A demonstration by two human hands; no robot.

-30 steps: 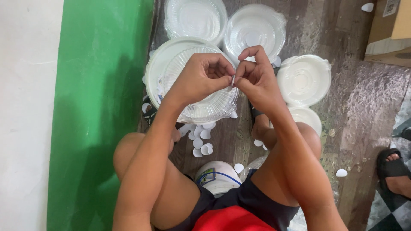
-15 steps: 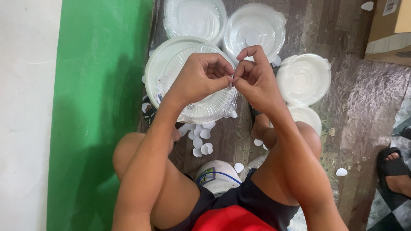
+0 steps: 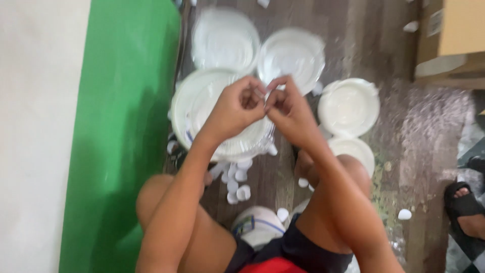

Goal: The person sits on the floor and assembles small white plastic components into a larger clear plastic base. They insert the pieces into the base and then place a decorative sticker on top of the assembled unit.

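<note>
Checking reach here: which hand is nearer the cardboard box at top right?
The right hand. It sits left of the box and lower in the frame; the left hand is farther left still, over a white bowl.

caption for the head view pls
Left hand and right hand pinch together above white plates on a wooden floor.

Looks like a home workspace, honestly: worn wooden floor (image 3: pixel 353 50), green wall (image 3: pixel 126 126), cardboard box (image 3: pixel 454 30), white plates (image 3: pixel 348 106) stacked around, someone's sandaled foot (image 3: pixel 467 207).
</note>
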